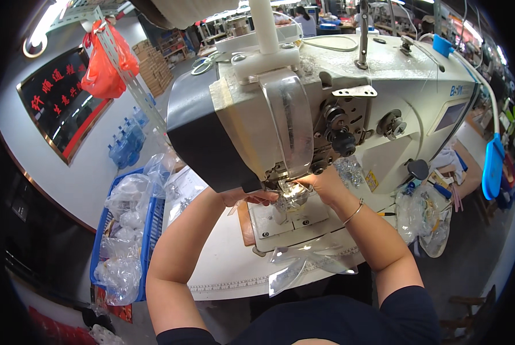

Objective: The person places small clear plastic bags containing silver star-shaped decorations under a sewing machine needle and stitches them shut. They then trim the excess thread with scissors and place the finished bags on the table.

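A large white industrial sewing machine [240, 109] stands in front of me, its lamp lighting the needle area. Under its presser foot lies a shiny clear plastic piece [292, 199]. From the left, my left hand [251, 197] reaches in under the machine head, its fingers closed on the edge of the plastic. My right hand [324, 184] grips the same piece from the other side, with its fingertips partly hidden by the machine and glare. Nearer to me, a clear plastic sheet [303, 265] with bent flaps hangs over the table's front edge.
At left stands a blue basket [154, 230] of clear plastic pieces. More plastic bags [416, 213] and tools lie right of my right arm. Small clear pieces [350, 171] sit behind my right hand. A red bag [104, 63] hangs at upper left, near water bottles [125, 146].
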A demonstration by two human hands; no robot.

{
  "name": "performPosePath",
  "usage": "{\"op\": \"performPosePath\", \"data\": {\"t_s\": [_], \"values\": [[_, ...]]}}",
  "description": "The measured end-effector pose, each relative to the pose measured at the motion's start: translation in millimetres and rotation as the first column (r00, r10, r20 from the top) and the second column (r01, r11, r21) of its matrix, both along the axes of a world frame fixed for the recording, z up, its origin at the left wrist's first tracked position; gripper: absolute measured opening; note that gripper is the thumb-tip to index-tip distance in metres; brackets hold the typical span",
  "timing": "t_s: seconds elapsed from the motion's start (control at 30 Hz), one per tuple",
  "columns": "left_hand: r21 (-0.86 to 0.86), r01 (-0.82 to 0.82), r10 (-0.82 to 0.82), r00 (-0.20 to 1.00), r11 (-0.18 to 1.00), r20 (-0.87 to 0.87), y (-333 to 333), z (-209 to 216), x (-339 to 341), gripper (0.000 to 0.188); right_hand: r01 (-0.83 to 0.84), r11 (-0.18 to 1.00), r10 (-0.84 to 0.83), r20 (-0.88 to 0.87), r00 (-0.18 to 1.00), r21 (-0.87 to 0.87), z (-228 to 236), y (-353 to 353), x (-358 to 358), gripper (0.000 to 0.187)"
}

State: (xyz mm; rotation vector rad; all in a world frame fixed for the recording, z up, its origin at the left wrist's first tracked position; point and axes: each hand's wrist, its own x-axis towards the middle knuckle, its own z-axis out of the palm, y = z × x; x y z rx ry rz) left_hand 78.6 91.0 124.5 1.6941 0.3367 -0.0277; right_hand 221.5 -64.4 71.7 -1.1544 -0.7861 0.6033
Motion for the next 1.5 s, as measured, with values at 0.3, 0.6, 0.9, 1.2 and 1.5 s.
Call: {"op": "performPosePath", "data": {"t_s": [0.3, 0.6, 0.9, 1.2, 1.5], "values": [[-0.009, 0.007, -0.007, 1.0, 1.0, -0.003, 0, 6, -3, 0.069, 0.036, 0.993, -0.02, -0.134, 0.991, 0.116, -13, 8, -8, 0.022], [0.026, 0.054, -0.056, 0.995, 0.998, 0.078, -5, 12, -2, 0.074, 0.04, 0.997, -0.028, -0.154, 0.988, 0.072, -5, -1, -13, 0.017], [0.057, 0.001, 0.003, 0.997, 0.998, -0.074, -6, 9, -1, 0.074, 0.048, 0.994, -0.033, -0.142, 0.989, 0.102, -10, 2, -11, 0.017], [0.057, 0.003, 0.001, 0.998, 0.998, -0.07, 2, 4, -2, 0.077, 0.132, 0.975, -0.095, -0.197, 0.976, 0.179, -14, 21, -8, 0.021], [0.189, -0.014, 0.012, 1.0, 0.982, 0.013, -11, 21, -5, 0.078, 0.099, 0.986, -0.078, -0.151, 0.986, 0.137, -11, 13, -9, 0.022]]}}
